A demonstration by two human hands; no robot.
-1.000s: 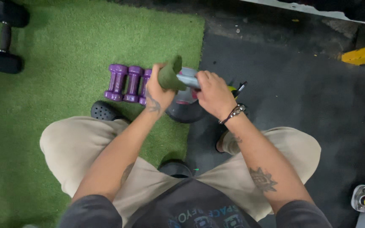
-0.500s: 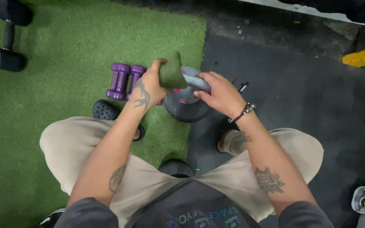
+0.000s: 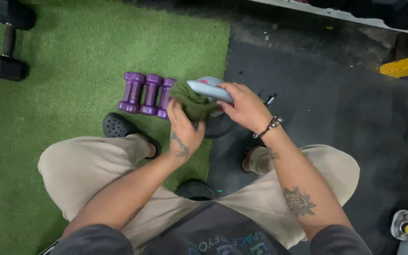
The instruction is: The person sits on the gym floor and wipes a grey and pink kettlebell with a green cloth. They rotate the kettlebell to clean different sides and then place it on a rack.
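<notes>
Over on the far left, a black dumbbell [image 3: 6, 41] lies on the green turf [image 3: 72, 141], well apart from everything else. Moving right, three small purple dumbbells [image 3: 148, 93] sit side by side on the turf, handles running away from the person, just beside a black clog [image 3: 119, 126]. Then the left hand [image 3: 185, 130], fingers curled shut around a dark green cloth [image 3: 192, 101] that's bunched against the near end of a light grey dumbbell [image 3: 209, 89]. That grey one's held in the air above a dark round weight plate [image 3: 220, 126], long axis lying roughly left to right, tilted a bit so the left end sits higher in the picture and points toward the purple set. Compared with half a second ago, the cloth has dropped from sticking up above the left hand to sitting wadded under the grey dumbbell's left end, and the left hand has slid down and nearer the body. The right hand [image 3: 245, 106] still wraps the dumbbell's right part, fingers closed over it, bracelet [image 3: 270, 126] on the wrist. Far right there's black rubber flooring [image 3: 336, 108] and a yellow bar [image 3: 404, 65].
</notes>
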